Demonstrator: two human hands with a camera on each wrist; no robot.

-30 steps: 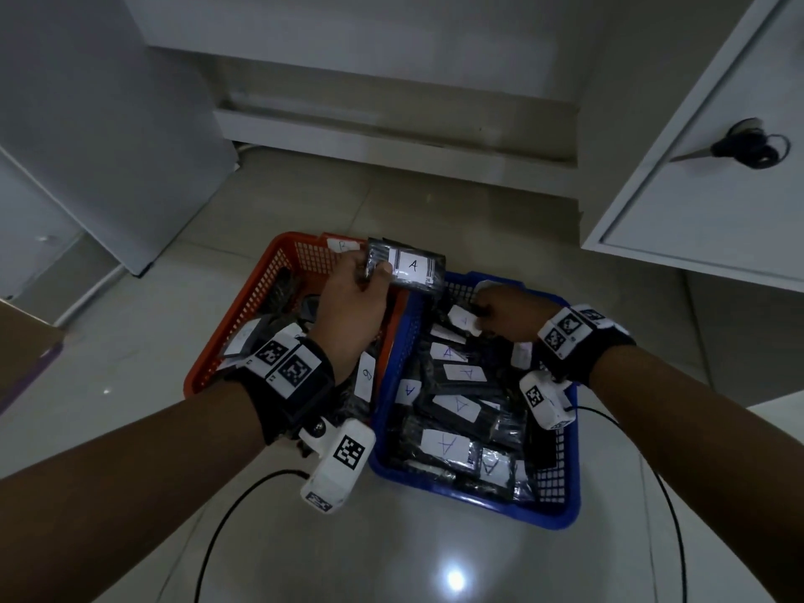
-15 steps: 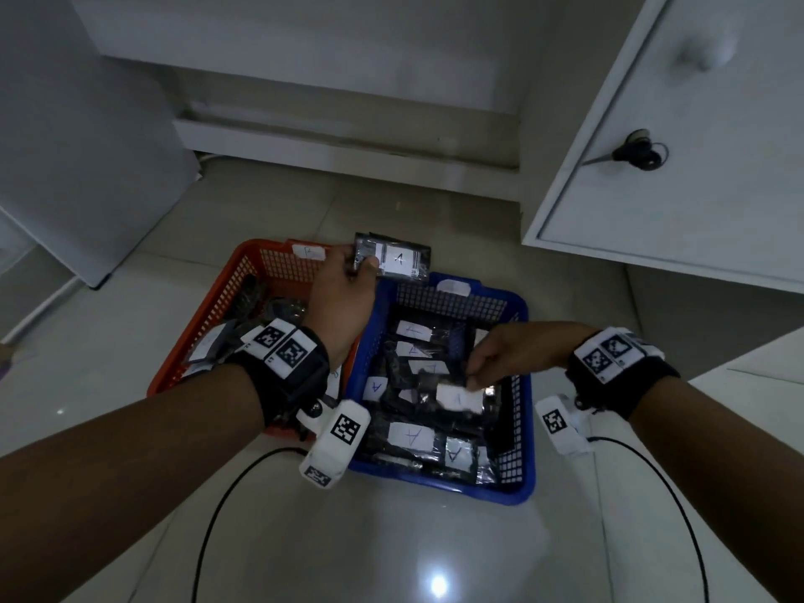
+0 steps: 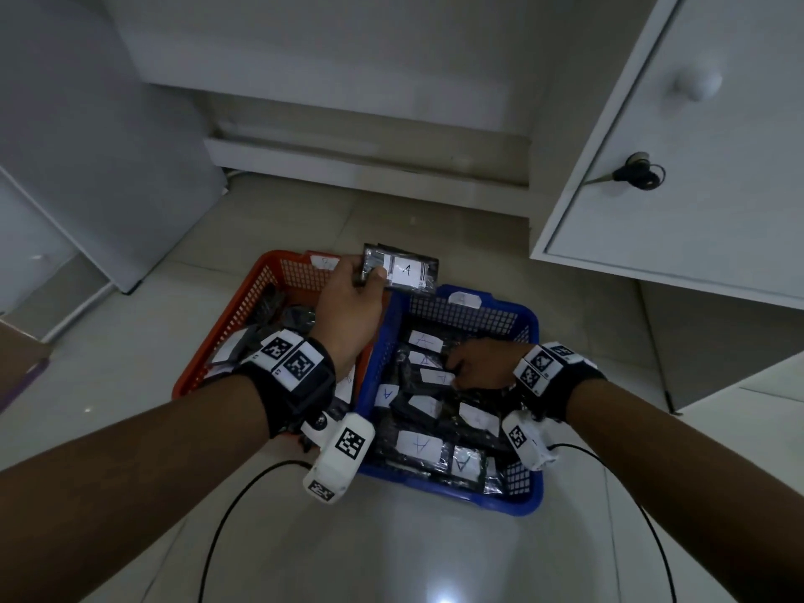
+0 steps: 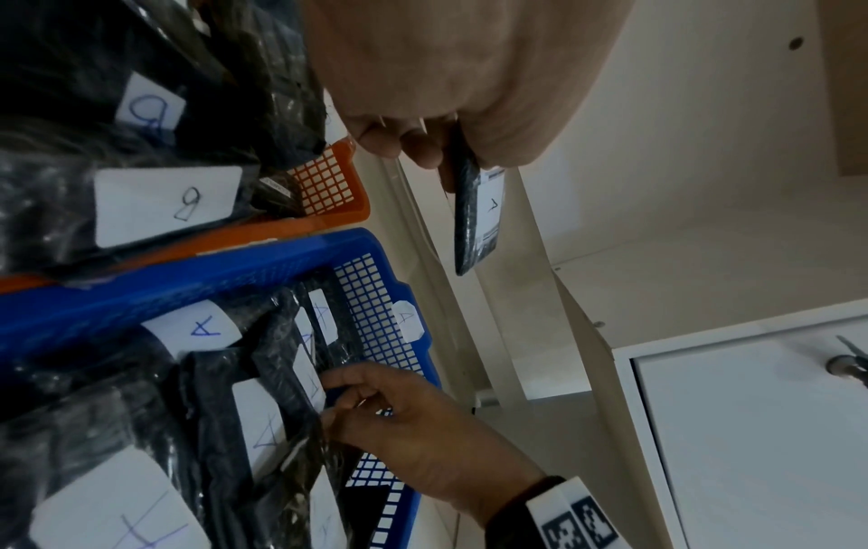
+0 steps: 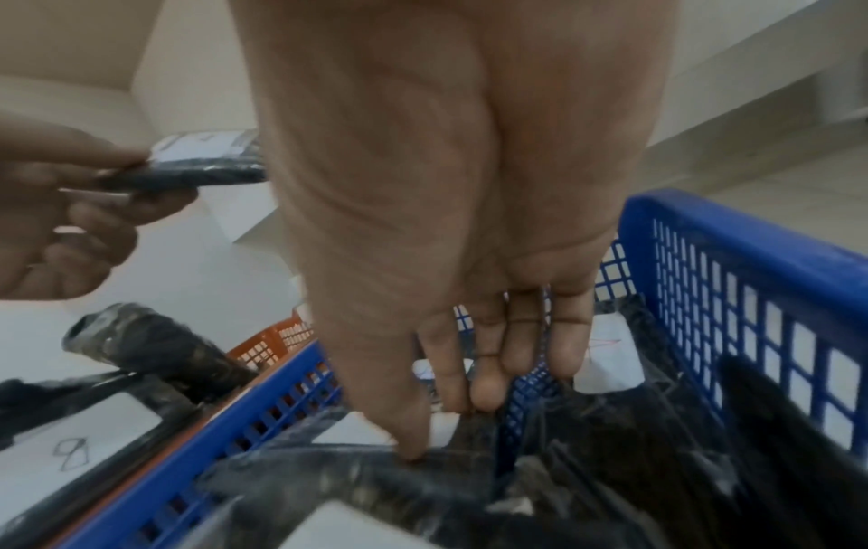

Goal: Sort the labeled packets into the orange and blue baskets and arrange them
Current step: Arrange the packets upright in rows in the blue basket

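Pale glossy tiled floor (image 3: 269,537), with a bright light glare near the bottom middle of the frame. Sitting right on it, around the centre, are an orange basket (image 3: 243,315) and a blue basket (image 3: 528,428), side by side and touching, orange on the left. Both are packed with dark labeled packets. Two black cables (image 3: 226,528) trail over the tiles at the bottom.
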